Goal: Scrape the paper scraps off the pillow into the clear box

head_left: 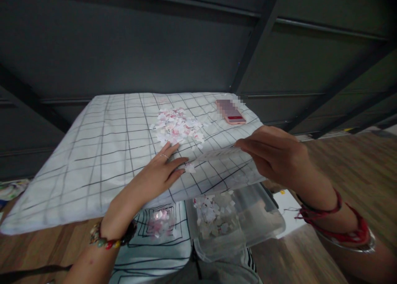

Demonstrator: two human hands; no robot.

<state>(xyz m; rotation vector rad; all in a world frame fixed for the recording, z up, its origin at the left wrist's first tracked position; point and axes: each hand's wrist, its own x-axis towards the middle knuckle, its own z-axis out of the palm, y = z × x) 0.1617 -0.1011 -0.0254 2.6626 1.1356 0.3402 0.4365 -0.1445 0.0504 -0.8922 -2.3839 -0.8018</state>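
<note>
My left hand (158,170) lies on the checked tablecloth (102,160), its fingers stretched out and apart. Its middle fingers reach the near edge of a heap of small white and pink paper scraps (178,127). A single scrap (190,167) lies beside the left index finger and thumb. Over the table's right front part, my right hand (273,153) is closed in a pinch on the end of a thin pale sheet (220,153). The sheet stretches leftward toward my left hand, seen nearly edge-on and blurred; I cannot tell exactly what it is.
A pink-cased phone (234,118) lies at the table's back right. Below the front edge, a clear plastic bin (260,218) holds more scraps, beside a patterned cloth (167,251) with further scraps on it. A dark panelled wall (139,48) stands behind the table.
</note>
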